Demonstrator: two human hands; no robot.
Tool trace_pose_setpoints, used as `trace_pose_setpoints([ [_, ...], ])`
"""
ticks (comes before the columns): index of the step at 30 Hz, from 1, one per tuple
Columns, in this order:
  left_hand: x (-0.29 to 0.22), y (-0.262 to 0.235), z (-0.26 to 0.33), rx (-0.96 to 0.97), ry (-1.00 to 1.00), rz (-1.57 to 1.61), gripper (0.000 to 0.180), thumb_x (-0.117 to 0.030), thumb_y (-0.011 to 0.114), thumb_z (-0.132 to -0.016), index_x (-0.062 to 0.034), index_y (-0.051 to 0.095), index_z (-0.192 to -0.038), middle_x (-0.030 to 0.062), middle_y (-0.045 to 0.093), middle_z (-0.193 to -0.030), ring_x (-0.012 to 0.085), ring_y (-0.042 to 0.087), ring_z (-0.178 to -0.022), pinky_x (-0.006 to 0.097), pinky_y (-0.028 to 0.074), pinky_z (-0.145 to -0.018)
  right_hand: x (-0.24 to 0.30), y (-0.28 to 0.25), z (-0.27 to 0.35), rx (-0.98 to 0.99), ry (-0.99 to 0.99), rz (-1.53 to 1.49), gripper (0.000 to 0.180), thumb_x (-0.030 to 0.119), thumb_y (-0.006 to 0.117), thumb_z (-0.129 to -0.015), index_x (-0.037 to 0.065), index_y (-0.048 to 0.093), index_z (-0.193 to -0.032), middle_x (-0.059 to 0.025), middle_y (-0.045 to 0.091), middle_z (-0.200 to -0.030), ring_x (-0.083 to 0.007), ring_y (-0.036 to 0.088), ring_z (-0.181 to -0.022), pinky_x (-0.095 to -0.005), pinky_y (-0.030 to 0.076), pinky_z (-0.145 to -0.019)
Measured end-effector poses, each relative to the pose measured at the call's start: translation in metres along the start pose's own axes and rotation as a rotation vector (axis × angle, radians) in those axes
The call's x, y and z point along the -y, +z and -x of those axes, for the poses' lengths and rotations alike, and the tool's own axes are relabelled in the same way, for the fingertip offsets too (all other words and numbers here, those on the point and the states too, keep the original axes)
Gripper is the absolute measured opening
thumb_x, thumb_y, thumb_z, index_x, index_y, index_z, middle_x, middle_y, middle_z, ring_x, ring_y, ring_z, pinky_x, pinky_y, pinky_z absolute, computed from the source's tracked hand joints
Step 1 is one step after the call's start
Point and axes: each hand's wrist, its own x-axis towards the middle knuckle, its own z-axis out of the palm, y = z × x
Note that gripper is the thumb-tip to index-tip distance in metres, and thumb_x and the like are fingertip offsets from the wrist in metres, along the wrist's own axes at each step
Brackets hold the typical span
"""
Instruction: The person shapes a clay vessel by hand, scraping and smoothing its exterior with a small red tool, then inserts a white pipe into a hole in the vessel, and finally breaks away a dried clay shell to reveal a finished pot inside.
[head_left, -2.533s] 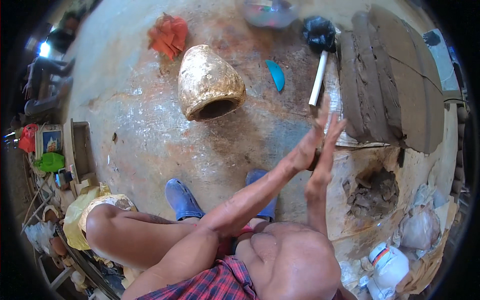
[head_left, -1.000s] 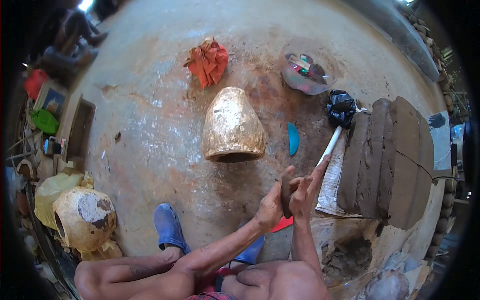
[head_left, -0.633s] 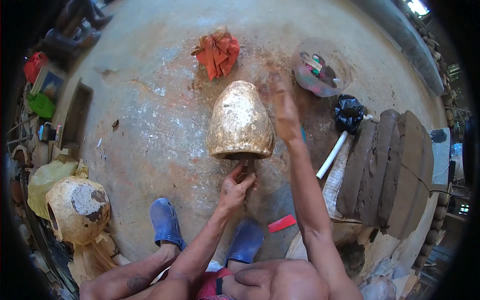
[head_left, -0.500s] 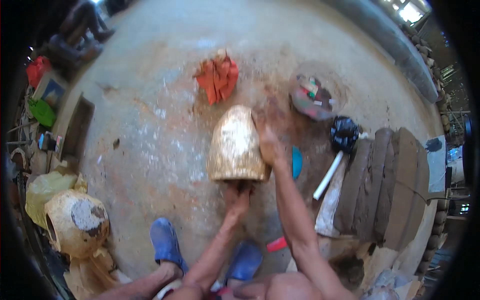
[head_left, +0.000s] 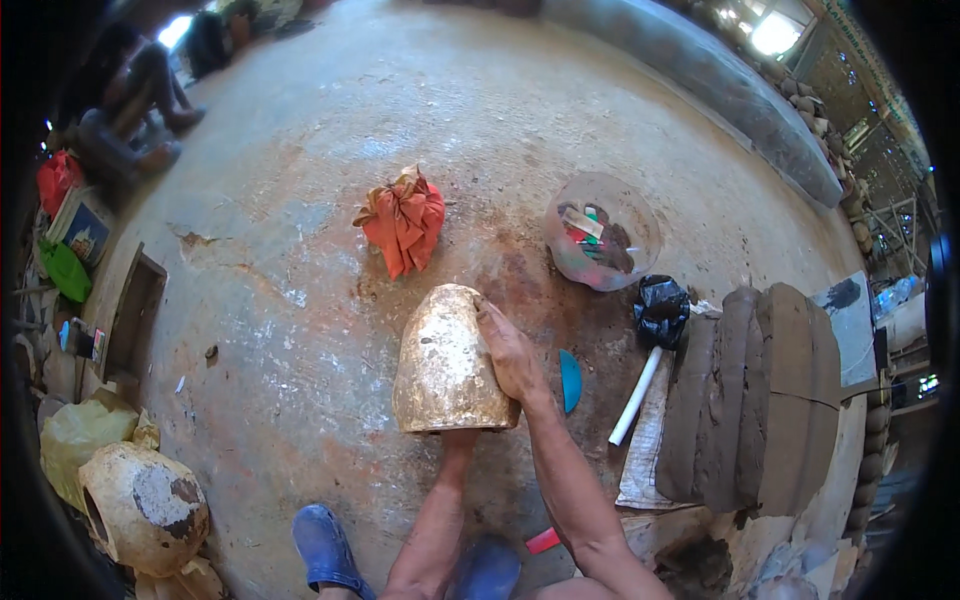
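Note:
A hollow, dome-shaped form (head_left: 445, 365) with a patchy white, tan and gold surface is held up in front of me, its rim toward me. My right hand (head_left: 515, 360) grips its right side, with the fingers reaching toward the narrow top. My left forearm (head_left: 435, 510) goes up under the rim. The left hand is inside the hollow, so its fingers are hidden. A teal half-moon piece (head_left: 570, 381) lies on the floor beside my right wrist. Beyond the form sits an orange-red cloth bundle (head_left: 403, 225), gathered at its top.
A clear basin (head_left: 650, 245) with odds and ends stands farther right, near a black plastic bag (head_left: 662, 312) and a white tube (head_left: 636, 398). Grey-brown clay slabs (head_left: 765, 400) lie at right. Another hollow form (head_left: 150, 500) is at lower left. Someone (head_left: 125, 110) sits far left.
My left hand, partly visible below the rim before, has gone up inside the form. The right hand stays on its side. The whole view has shifted, so floor things appear lower.

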Motion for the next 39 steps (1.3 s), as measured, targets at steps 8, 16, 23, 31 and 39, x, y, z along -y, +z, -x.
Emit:
trace_pose_setpoints([
  [8, 0.001, -0.012, 0.017, 0.062, -0.008, -0.045, 0.030, -0.018, 0.066, -0.104, -0.0027, 0.067, -0.130, 0.0139, 0.072, -0.120, 0.0254, 0.067, -0.114, 0.041, 0.053, -0.098, 0.005, 0.005, -0.002, -0.044, 0.041, 0.014, 0.065, 0.045, 0.052, -0.109, -0.006, 0.056, -0.149, -0.0276, 0.051, -0.158, -0.0381, 0.044, -0.152, -0.0410, 0.032, -0.126],
  [16, -0.001, -0.020, 0.026, 0.104, 0.008, -0.094, 0.031, -0.019, 0.064, -0.104, -0.0034, 0.066, -0.132, 0.0142, 0.071, -0.123, 0.0264, 0.066, -0.116, 0.041, 0.052, -0.100, 0.007, 0.004, -0.001, -0.030, 0.042, -0.015, 0.068, 0.046, 0.053, -0.107, -0.006, 0.054, -0.151, -0.0269, 0.050, -0.160, -0.0376, 0.042, -0.153, -0.0408, 0.030, -0.127],
  [23, -0.002, -0.024, 0.030, 0.121, 0.016, -0.123, 0.032, -0.019, 0.063, -0.104, -0.0039, 0.066, -0.133, 0.0145, 0.070, -0.125, 0.0272, 0.065, -0.118, 0.042, 0.051, -0.101, 0.010, 0.004, -0.001, -0.020, 0.035, -0.004, 0.074, 0.050, 0.055, -0.105, -0.008, 0.053, -0.151, -0.0279, 0.049, -0.160, -0.0378, 0.041, -0.154, -0.0415, 0.030, -0.127],
  [31, 0.001, -0.027, 0.031, 0.130, 0.025, -0.142, 0.034, -0.020, 0.062, -0.105, -0.0045, 0.065, -0.134, 0.0149, 0.068, -0.128, 0.0281, 0.064, -0.121, 0.043, 0.049, -0.103, 0.018, 0.014, -0.002, -0.024, 0.009, 0.086, 0.081, 0.056, 0.058, -0.102, -0.009, 0.054, -0.149, -0.0305, 0.049, -0.158, -0.0410, 0.042, -0.152, -0.0434, 0.030, -0.127],
  [39, 0.004, -0.027, 0.032, 0.159, 0.035, -0.177, 0.035, -0.020, 0.061, -0.105, -0.0052, 0.065, -0.136, 0.0152, 0.067, -0.131, 0.0291, 0.063, -0.123, 0.043, 0.048, -0.106, 0.013, 0.013, -0.002, -0.017, 0.004, 0.105, 0.085, 0.059, 0.060, -0.099, -0.009, 0.054, -0.150, -0.0315, 0.047, -0.159, -0.0414, 0.042, -0.152, -0.0443, 0.031, -0.127],
])
